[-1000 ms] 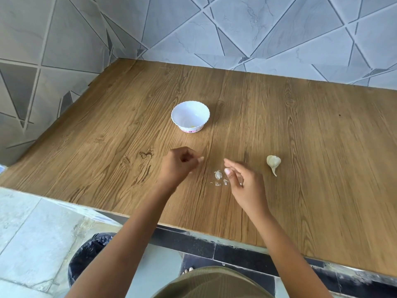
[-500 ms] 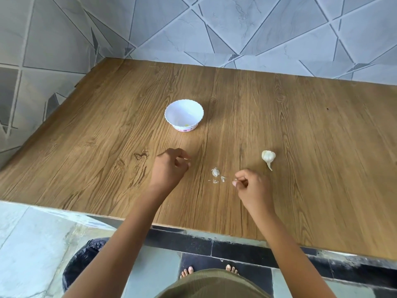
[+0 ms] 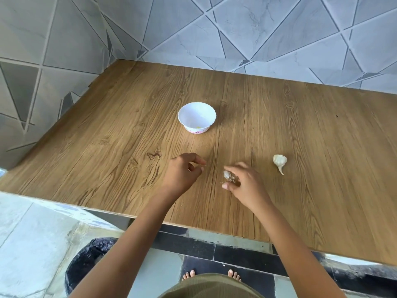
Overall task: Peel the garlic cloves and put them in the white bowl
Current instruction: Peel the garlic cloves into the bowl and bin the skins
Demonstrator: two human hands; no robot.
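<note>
Head view: right hand (image 3: 242,183) brackets a garlic piece (image 3: 226,174) on the table (image 3: 107,147), grip unclear. Left hand (image 3: 183,172) is curled, contents unclear. Garlic bulb (image 3: 279,160) lies right of the hands, nearest the right, stem toward the person. White bowl (image 3: 196,116) sits beyond.

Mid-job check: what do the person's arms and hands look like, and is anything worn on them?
Both forearms are bare as far as the frame shows, with no sleeves in view. The left hand and right hand have no gloves, rings, watch or bracelet that I can see. An olive-green top shows at the bottom edge.
</note>
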